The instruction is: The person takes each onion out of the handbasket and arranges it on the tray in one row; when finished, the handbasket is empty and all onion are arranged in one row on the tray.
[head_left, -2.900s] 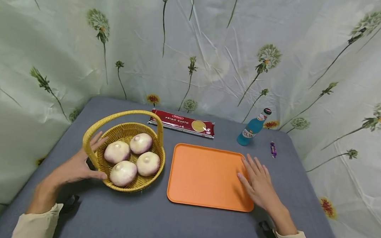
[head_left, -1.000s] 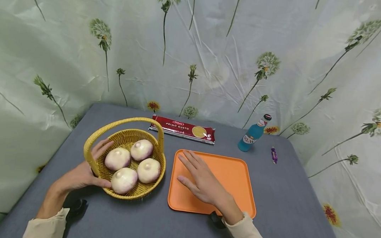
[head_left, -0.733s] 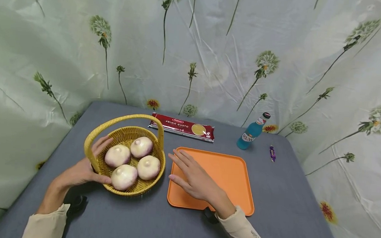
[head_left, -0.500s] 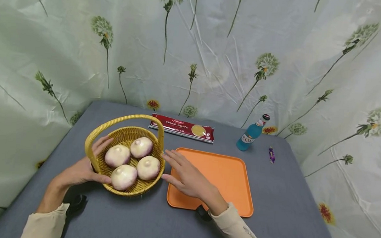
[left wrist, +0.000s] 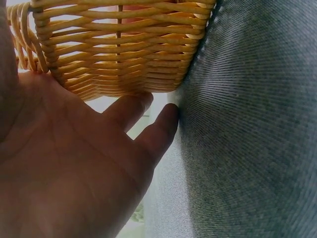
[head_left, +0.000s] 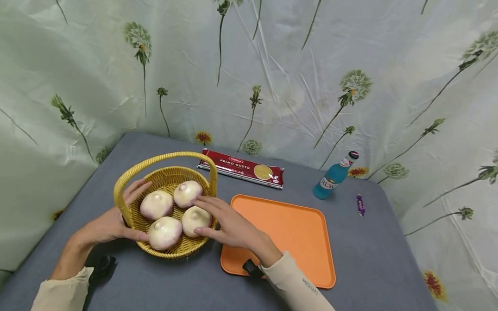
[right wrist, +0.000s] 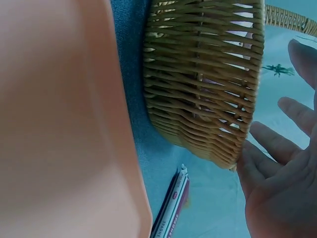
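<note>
Several white-and-purple turnips (head_left: 157, 205) lie inside a yellow wicker basket (head_left: 169, 175) with an arched handle. My left hand (head_left: 108, 226) holds the basket's left side, its thumb on the front rim and fingers reaching over the rim behind the handle. In the left wrist view, the palm lies against the woven wall and two fingers extend below it. My right hand (head_left: 229, 224) hovers over the basket's right rim, thumb and fingers spread above the front-right turnip (head_left: 193, 221). Contact with that turnip cannot be told. In the right wrist view, the fingers stand apart beside the rim.
An orange tray (head_left: 303, 241) lies right of the basket, partly under my right forearm. Behind it are a red spaghetti packet (head_left: 242, 168) and a blue bottle (head_left: 332, 176). A purple-wrapped candy (head_left: 361, 205) lies farther right. Dandelion-printed fabric hangs behind the grey table.
My right hand has moved left from the tray's right side, across the tray, to above the front-right turnip. My left hand has settled on the basket's side. The basket has hardly moved.
</note>
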The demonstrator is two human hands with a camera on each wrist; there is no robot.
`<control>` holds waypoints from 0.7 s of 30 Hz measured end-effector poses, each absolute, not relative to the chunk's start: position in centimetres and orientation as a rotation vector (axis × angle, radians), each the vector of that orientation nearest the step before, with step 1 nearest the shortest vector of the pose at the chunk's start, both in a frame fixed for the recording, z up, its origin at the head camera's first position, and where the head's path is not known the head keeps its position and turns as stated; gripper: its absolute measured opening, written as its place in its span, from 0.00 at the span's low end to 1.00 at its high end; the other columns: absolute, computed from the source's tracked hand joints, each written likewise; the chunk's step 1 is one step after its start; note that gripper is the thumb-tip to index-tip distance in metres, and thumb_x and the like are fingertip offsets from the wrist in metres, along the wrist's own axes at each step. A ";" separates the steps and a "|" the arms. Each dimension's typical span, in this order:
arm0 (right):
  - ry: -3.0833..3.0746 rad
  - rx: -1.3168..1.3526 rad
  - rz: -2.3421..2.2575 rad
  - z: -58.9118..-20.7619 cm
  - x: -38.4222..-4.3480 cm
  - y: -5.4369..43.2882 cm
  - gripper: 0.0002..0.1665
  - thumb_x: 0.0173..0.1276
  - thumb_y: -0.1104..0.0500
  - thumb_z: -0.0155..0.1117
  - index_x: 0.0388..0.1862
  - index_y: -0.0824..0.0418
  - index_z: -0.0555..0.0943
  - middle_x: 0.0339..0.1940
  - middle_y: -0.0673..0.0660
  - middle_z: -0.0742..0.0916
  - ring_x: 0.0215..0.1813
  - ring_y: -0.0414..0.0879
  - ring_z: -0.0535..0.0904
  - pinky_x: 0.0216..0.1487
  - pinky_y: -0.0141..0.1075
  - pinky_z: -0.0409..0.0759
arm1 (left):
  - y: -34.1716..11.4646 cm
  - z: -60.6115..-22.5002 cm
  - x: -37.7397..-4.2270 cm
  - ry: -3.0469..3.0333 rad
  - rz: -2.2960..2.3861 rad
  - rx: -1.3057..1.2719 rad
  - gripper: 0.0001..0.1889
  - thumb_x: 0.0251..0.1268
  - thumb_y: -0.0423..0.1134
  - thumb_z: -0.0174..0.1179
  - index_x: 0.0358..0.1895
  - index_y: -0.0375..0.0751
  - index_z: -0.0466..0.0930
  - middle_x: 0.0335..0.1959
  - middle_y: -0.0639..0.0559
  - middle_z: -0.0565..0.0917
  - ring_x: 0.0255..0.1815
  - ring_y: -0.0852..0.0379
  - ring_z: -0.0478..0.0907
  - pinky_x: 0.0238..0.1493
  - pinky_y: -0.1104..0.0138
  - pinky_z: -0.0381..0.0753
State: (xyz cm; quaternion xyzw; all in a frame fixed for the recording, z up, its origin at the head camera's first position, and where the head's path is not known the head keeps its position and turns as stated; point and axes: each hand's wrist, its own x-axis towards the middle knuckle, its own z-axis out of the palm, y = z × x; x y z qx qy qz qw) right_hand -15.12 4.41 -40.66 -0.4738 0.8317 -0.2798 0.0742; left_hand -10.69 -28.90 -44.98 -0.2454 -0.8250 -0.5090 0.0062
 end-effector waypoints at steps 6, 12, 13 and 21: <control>2.476 -1.404 -0.780 -40.8 -15.7 4.0 0.37 0.74 0.44 0.62 0.77 0.51 0.65 0.78 0.57 0.69 0.78 0.49 0.60 0.75 0.46 0.62 | -28.8 -45.2 -10.7 -2.606 -1.561 -0.745 0.69 0.34 0.30 0.82 0.81 0.39 0.43 0.80 0.34 0.35 0.78 0.63 0.32 0.61 0.86 0.45; 2.537 -1.428 -0.681 -40.7 -16.0 3.5 0.38 0.70 0.43 0.66 0.75 0.51 0.69 0.72 0.57 0.74 0.72 0.49 0.66 0.71 0.41 0.66 | -28.9 -45.2 -10.8 -2.612 -1.554 -0.739 0.68 0.35 0.30 0.82 0.82 0.40 0.42 0.80 0.35 0.35 0.78 0.67 0.33 0.60 0.86 0.46; 2.543 -1.431 -0.671 -40.7 -16.0 3.3 0.38 0.70 0.43 0.66 0.75 0.51 0.70 0.71 0.56 0.75 0.71 0.49 0.67 0.70 0.41 0.67 | -28.9 -45.2 -10.7 -2.611 -1.554 -0.740 0.68 0.35 0.30 0.82 0.82 0.40 0.42 0.80 0.35 0.36 0.77 0.67 0.33 0.60 0.86 0.46; 2.605 -1.423 -0.576 -40.9 -16.0 2.5 0.38 0.67 0.42 0.69 0.74 0.48 0.71 0.69 0.57 0.76 0.67 0.50 0.68 0.67 0.40 0.67 | -29.0 -45.3 -10.8 -2.624 -1.527 -0.736 0.69 0.33 0.30 0.82 0.82 0.41 0.44 0.80 0.37 0.37 0.77 0.68 0.33 0.60 0.86 0.46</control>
